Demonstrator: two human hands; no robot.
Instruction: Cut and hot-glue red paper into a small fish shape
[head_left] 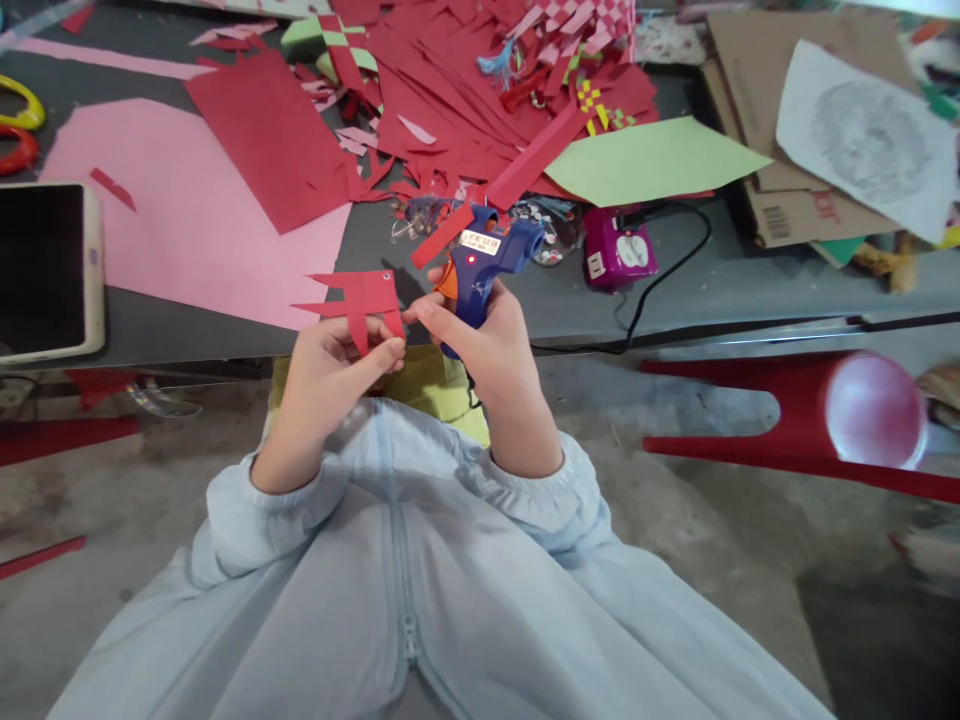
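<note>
In my left hand is a red paper fish, pinched at its lower edge between thumb and fingers. Pointed strips stick out to its left and below, and a small round eye sits at its upper right corner. My right hand is wrapped round the handle of a blue glue gun with an orange trigger and a lit red light. The fingers of both hands nearly meet at the fish's right side; whether they touch is unclear. A short red paper strip lies just left of the gun.
Behind my hands are a heap of red paper strips, a pink sheet and a green sheet. A purple power adapter with a black cord stands right. A tablet lies left, cardboard far right. A red stool is below.
</note>
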